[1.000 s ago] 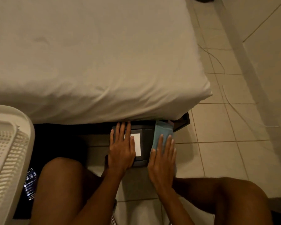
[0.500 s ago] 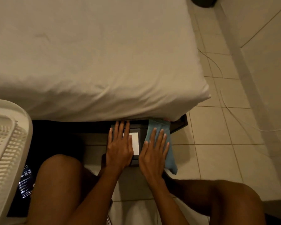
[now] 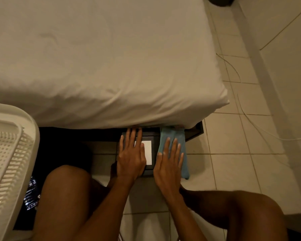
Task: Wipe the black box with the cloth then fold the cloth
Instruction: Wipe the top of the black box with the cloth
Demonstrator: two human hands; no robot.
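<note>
Right hand point(image 3: 169, 164) slid cloth point(image 3: 172, 141) back rightward across black box point(image 3: 155, 169), fingers flat, splayed, gripping nothing; left hand point(image 3: 131, 159) flat, steadying box. Mid-wipe; next another pass, then fold.

Seated low, bare knees spread wide to either side, both forearms reaching forward between them. Left hand point(image 3: 131, 158) laid flat, palm down, fingers straight and close together, pointing away from the body, thumb lying alongside toward the right. Right hand point(image 3: 169, 166) just beside it, also flat and palm down, fingers slightly fanned, fingertips point(image 3: 175, 141) pressed forward, thumb angled in toward the left hand. No curled grip on either side; both palms open and pressing down. Wrists straight, in line with the forearms.
</note>
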